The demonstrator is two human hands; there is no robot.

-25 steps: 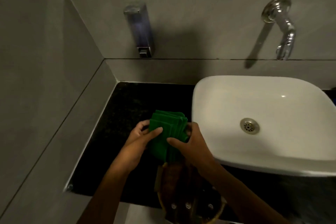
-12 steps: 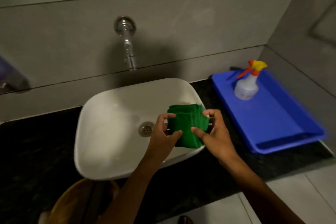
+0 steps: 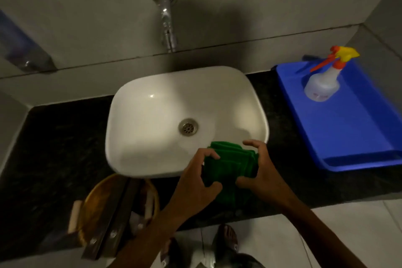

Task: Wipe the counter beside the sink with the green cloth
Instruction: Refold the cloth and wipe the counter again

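Observation:
A folded green cloth [image 3: 231, 167] is held between both hands over the front right rim of the white sink [image 3: 156, 102]. My left hand [image 3: 195, 183] grips its left edge. My right hand [image 3: 260, 172] holds its right edge, thumb underneath and fingers curled over the top. The dark stone counter [image 3: 61, 150] runs on both sides of the sink. The cloth's lower part is partly hidden by my hands.
A blue tray [image 3: 348, 137] sits on the counter at the right with a spray bottle [image 3: 324, 80] in it. A chrome tap [image 3: 166, 13] juts from the wall above the sink. A round wooden basket [image 3: 97, 213] stands at the front left. A soap dispenser [image 3: 19, 48] hangs at far left.
The view swung from the left counter across to the right. Both hands carried the cloth from the left of the sink to its front right rim, then lower and nearer to me.

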